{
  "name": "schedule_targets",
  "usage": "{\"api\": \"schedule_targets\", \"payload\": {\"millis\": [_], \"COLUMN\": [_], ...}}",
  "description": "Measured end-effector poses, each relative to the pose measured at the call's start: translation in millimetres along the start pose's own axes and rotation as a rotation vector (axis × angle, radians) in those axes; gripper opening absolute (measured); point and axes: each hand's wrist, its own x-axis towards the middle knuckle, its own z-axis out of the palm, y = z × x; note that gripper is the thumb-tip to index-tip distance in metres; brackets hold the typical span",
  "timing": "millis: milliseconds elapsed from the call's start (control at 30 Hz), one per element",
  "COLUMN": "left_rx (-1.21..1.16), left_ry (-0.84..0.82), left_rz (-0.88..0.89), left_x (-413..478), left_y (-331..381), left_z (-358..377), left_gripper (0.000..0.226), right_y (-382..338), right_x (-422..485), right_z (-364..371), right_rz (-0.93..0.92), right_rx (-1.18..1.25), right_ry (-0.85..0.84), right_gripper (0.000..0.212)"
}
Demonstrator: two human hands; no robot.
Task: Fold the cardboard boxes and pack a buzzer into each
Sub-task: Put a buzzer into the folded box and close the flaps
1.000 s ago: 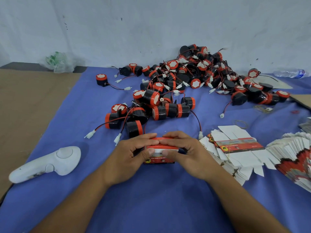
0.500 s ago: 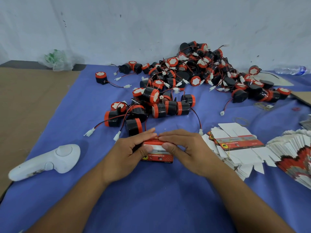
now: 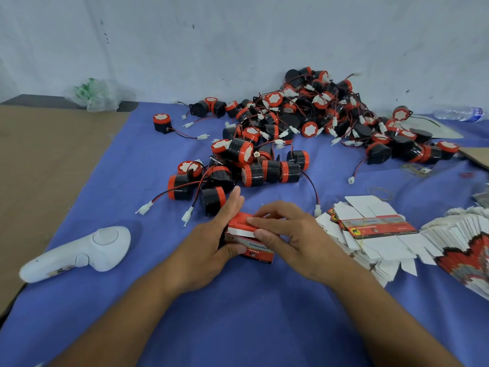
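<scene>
A small red and white cardboard box [image 3: 248,238] sits on the blue cloth between my hands. My left hand [image 3: 211,242] holds its left end, thumb on the front face and fingers stretched along the far side. My right hand [image 3: 288,234] lies over the top, fingers pressing the red lid flap, thumb against the front. What is inside the box is hidden. A big heap of black and red buzzers [image 3: 304,123] with red-black wires lies behind, the nearest buzzer [image 3: 213,198] just beyond my left fingers. Flat unfolded boxes [image 3: 370,229] are stacked to the right.
A white handheld controller [image 3: 82,252] lies at the left on the blue cloth [image 3: 238,313]. Brown cardboard [image 3: 39,168] covers the far left. A crumpled plastic bag [image 3: 98,95] and a water bottle [image 3: 460,113] lie by the wall. Rubber bands [image 3: 381,193] lie at the right.
My left fingers have straightened and slid along the far side of the box. My right fingers have pushed the lid flap down over the top, and a white strip shows under it.
</scene>
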Motion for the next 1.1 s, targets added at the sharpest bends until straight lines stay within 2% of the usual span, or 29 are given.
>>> {"api": "schedule_targets", "payload": {"millis": [133, 233, 400, 567, 667, 800, 900, 1000, 1100], "left_rx": [0.057, 0.083, -0.018, -0.175, -0.036, 0.148, 0.197, 0.377, 0.408], "left_ry": [0.039, 0.022, 0.052, 0.112, 0.163, 0.184, 0.178, 0.19, 0.168], "left_rz": [0.016, 0.03, 0.045, 0.022, 0.112, 0.216, 0.246, 0.312, 0.332], "left_x": [0, 1, 1, -2, -3, -2, -2, -3, -2], "left_y": [-1, 3, 9, 5, 4, 5, 4, 6, 9], "left_z": [4, 5, -3, -8, -5, -8, -12, -14, -18], "left_gripper": [0.078, 0.064, 0.051, 0.039, 0.037, 0.037, 0.034, 0.027, 0.022], "right_y": [-4, -7, -5, 3, 6, 6, 4, 2, -1], "right_x": [-4, -3, -4, -6, -6, -5, -3, -4, -7], "right_z": [5, 8, 14, 15, 16, 14, 9, 1, -2], "right_rz": [0.017, -0.009, -0.022, -0.035, -0.021, -0.031, -0.074, -0.097, -0.112], "right_rx": [0.026, 0.021, 0.022, 0.148, 0.253, 0.197, 0.095, -0.009, -0.058], "right_ry": [-0.074, -0.059, 0.069, 0.051, 0.107, 0.162, 0.068, -0.037, -0.06], "right_gripper": [0.038, 0.038, 0.035, 0.032, 0.028, 0.032, 0.034, 0.035, 0.035]}}
